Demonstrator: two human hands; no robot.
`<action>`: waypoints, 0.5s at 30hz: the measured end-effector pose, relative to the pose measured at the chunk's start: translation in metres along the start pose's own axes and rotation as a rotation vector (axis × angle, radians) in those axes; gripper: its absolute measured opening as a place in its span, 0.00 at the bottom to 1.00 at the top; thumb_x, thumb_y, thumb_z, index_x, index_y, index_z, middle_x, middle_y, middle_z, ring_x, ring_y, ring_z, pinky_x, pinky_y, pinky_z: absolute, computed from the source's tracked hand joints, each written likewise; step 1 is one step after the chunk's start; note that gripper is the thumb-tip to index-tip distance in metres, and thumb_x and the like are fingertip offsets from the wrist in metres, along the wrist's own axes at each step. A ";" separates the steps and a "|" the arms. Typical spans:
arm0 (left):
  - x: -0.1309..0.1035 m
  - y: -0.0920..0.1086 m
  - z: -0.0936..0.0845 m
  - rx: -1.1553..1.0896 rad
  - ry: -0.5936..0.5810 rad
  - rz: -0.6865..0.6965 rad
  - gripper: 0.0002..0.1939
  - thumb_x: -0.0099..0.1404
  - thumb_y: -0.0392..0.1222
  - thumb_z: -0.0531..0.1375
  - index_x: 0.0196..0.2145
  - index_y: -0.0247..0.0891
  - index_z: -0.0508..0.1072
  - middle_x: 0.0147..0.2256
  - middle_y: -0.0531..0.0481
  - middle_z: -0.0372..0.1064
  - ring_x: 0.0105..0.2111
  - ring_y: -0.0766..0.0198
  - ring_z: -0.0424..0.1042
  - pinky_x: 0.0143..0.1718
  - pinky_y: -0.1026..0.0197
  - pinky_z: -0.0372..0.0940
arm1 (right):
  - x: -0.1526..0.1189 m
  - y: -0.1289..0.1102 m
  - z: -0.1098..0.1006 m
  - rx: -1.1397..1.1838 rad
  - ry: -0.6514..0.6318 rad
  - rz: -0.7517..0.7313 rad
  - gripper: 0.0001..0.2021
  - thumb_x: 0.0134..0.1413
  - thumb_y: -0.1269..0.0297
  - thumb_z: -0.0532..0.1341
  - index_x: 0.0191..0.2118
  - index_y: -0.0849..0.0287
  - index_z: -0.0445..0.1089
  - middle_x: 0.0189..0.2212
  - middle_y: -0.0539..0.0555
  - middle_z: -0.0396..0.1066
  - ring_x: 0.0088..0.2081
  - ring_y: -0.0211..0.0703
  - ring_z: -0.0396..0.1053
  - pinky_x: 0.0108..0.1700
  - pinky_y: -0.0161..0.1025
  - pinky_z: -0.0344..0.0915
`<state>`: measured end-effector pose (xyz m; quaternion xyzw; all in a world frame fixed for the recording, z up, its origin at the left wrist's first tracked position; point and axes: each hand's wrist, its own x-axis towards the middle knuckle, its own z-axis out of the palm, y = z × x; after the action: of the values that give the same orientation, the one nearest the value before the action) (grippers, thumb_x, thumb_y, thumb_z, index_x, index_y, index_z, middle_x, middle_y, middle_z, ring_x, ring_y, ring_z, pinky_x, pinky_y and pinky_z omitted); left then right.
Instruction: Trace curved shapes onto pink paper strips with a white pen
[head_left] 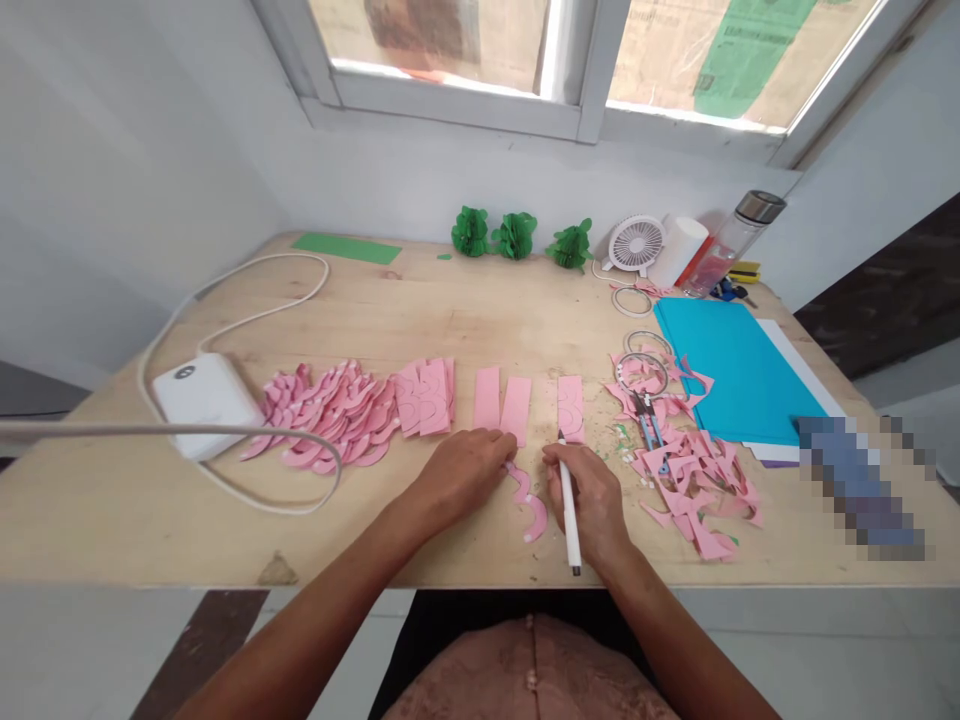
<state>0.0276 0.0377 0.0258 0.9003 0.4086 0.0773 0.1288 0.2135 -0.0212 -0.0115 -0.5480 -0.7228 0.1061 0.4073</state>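
Note:
My right hand (589, 492) is closed around a white marker (570, 510), beside a pink strip (570, 400) marked with curved lines. My left hand (472, 468) rests on the table at the lower ends of two plain pink strips (487, 395); whether its fingers grip anything is unclear. Just below its fingertips lies a wavy pink cut-out (535, 515). Left of the plain strips sits a stack of marked pink pieces (426, 398), next to a heap of curved pink cut-outs (337, 405).
Pink scraps (701, 490), scissors (651, 435) and a blue folder (739, 365) lie right. A white power bank (206, 400) with a cable is left. Green paper shapes (514, 236), a small fan (636, 245) and a bottle (727, 250) stand along the back.

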 end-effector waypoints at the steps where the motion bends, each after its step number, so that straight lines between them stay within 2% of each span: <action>1: -0.001 0.000 0.000 -0.041 0.009 -0.009 0.08 0.59 0.28 0.52 0.28 0.39 0.66 0.27 0.52 0.69 0.26 0.63 0.67 0.26 0.63 0.55 | 0.000 0.000 0.000 0.003 -0.003 -0.003 0.12 0.54 0.73 0.55 0.43 0.58 0.70 0.33 0.54 0.75 0.37 0.44 0.73 0.41 0.42 0.70; 8: -0.005 0.003 -0.010 -0.302 -0.044 -0.137 0.08 0.59 0.30 0.51 0.27 0.39 0.65 0.29 0.53 0.68 0.29 0.65 0.66 0.30 0.64 0.57 | 0.001 -0.004 0.005 0.095 -0.002 -0.005 0.11 0.55 0.71 0.58 0.44 0.57 0.70 0.34 0.54 0.75 0.36 0.43 0.73 0.41 0.42 0.70; 11: -0.002 0.003 -0.018 -0.356 -0.053 -0.168 0.07 0.59 0.31 0.52 0.27 0.39 0.65 0.27 0.54 0.68 0.28 0.65 0.66 0.30 0.64 0.56 | 0.005 -0.011 0.006 0.155 -0.042 0.085 0.12 0.56 0.68 0.57 0.46 0.55 0.70 0.34 0.53 0.75 0.36 0.43 0.73 0.41 0.41 0.70; 15: 0.007 -0.002 -0.025 -0.401 0.005 -0.181 0.05 0.61 0.33 0.53 0.30 0.39 0.67 0.28 0.54 0.70 0.29 0.65 0.68 0.30 0.64 0.58 | 0.020 -0.018 0.005 0.245 -0.067 0.214 0.10 0.56 0.66 0.56 0.43 0.54 0.70 0.30 0.50 0.74 0.31 0.40 0.72 0.33 0.36 0.68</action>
<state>0.0252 0.0484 0.0493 0.8161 0.4645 0.1475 0.3106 0.1959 -0.0089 0.0049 -0.5644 -0.6550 0.2544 0.4333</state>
